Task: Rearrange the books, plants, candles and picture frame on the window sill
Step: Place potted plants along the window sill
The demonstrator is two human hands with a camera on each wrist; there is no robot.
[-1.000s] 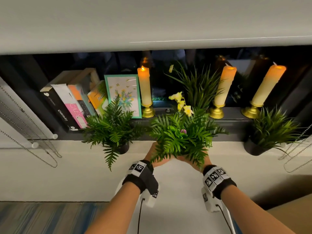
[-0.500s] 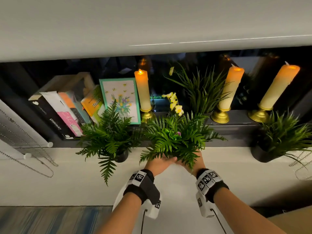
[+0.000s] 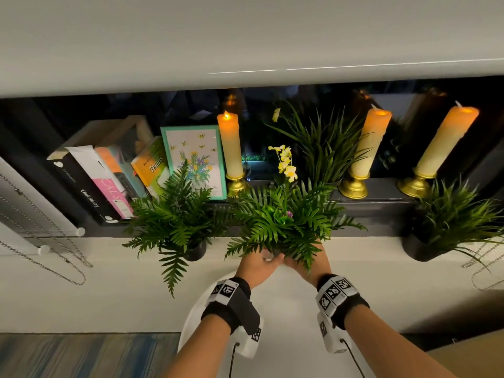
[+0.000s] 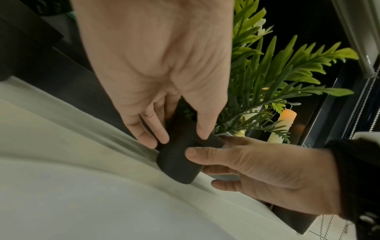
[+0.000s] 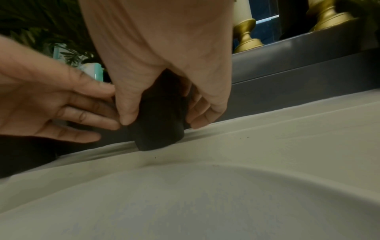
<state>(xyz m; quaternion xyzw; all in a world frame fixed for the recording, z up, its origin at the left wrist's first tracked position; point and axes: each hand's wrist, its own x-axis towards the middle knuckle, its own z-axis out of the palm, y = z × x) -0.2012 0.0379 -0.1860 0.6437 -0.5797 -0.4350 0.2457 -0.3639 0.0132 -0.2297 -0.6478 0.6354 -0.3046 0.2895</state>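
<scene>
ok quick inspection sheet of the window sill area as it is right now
surface: white window sill with a dark grey raised ledge behind it
job's things: leaning row of books; teal-framed flower picture; three lit cream candles on gold holders; fern in a small black pot, base tilted at the sill's back edge; a second fern; two grassy plants
clutter: nothing seen
grips: left hand and right hand both hold the black pot, fingers curled round it
cables: thin black leads run from the wrist cameras
surroundings: dark window glass, bead blind chains at both sides
</scene>
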